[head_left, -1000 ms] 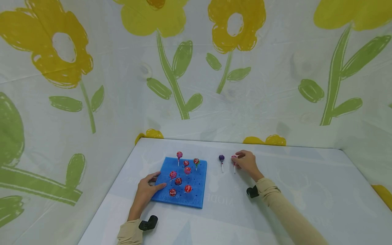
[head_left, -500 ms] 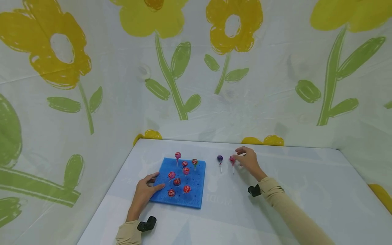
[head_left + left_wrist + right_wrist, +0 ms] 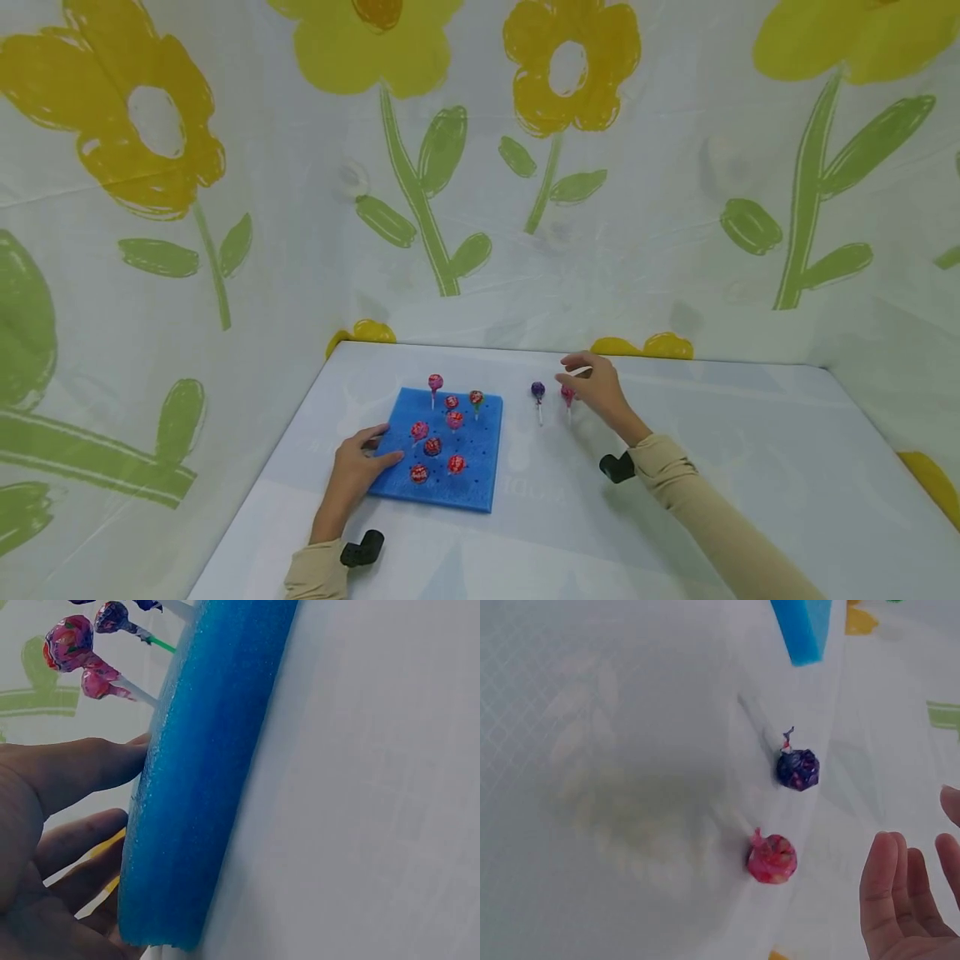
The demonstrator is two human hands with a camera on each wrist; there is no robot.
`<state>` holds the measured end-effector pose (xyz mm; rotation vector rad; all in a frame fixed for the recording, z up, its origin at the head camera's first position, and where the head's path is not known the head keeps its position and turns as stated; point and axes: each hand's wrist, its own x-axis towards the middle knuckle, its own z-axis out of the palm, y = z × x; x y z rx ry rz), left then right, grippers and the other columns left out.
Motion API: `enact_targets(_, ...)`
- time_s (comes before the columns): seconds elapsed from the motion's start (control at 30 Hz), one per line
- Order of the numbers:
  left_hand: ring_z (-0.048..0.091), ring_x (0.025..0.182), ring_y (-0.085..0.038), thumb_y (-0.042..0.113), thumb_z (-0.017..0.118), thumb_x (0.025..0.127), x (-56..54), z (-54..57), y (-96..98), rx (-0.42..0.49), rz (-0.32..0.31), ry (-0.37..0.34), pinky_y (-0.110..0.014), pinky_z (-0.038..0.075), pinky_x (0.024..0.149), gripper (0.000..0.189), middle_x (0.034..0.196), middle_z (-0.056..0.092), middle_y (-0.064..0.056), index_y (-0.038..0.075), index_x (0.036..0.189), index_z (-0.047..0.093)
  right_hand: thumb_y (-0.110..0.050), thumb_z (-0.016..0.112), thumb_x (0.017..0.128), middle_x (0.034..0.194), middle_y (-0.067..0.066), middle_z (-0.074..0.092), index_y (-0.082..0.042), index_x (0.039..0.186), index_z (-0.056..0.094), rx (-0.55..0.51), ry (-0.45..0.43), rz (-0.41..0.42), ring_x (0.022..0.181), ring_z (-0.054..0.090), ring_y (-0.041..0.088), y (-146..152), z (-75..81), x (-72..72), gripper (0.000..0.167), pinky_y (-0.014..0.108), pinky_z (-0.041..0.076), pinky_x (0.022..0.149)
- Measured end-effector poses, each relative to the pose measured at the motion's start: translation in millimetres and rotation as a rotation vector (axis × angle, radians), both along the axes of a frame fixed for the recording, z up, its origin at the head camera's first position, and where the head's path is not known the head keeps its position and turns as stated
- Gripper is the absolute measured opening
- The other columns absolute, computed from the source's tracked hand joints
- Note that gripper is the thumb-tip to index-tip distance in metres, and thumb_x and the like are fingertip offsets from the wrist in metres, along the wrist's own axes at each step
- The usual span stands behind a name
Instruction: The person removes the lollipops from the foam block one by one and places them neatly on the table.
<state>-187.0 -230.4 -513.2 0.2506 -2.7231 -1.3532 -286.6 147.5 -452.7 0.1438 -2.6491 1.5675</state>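
Pink lollipop [image 3: 772, 860] lies apart from right fingers [image 3: 880, 881].

The head view looks forward and down across the worktop [image 3: 787, 467]; the left-wrist view looks from close beside the blue foam board [image 3: 202, 772], which the right-wrist view, nearer the pink lollipop [image 3: 772, 860], catches at 1 o'clock.
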Motion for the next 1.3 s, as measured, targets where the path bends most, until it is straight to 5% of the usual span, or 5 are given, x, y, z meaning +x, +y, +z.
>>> enact_targets(0.4, 0.048, 0.118, -0.042, 0.019, 0.076, 0.080, 1.1, -0.1, 4.7, -0.020, 0.035, -0.026, -0.056, 0.041, 0.095, 0.059, 0.126, 0.053, -0.027, 0.001, 0.131, 0.053, -0.018, 0.072, 0.084, 0.110, 0.016, 0.061, -0.006, 0.111, 0.063, -0.012, 0.039, 0.057, 0.091, 0.058, 0.027, -26, 12.3, 5.9, 0.031, 0.031, 0.054, 0.067)
enact_targets(0.57, 0.048, 0.119, -0.043, 0.021, 0.076, 0.080, 1.8, -1.0, 4.4, -0.015, 0.033, -0.029, -0.056, 0.041, 0.095, 0.059, 0.127, 0.053, -0.027, 0.001, 0.132, 0.053, -0.019, 0.071, 0.084, 0.111, 0.014, 0.061, -0.006, 0.111, 0.062, -0.001, 0.074, 0.081, 0.093, 0.059, 0.027, -35, 14.4, 7.9, 0.031, 0.035, 0.054, 0.075)
enact_targets(1.3, 0.050, 0.116, -0.040, 0.018, 0.077, 0.079, 1.6, -0.4, 2.4, -0.006, 0.032, 0.003, -0.055, 0.041, 0.094, 0.057, 0.124, 0.055, -0.026, 0.001, 0.129, 0.056, -0.014, 0.075, 0.080, 0.104, 0.005, 0.063, -0.011, 0.106, 0.064, -0.095, 0.072, 0.160, 0.092, 0.062, 0.022, -74, 4.7, 18.0, 0.029, 0.035, 0.054, 0.075)
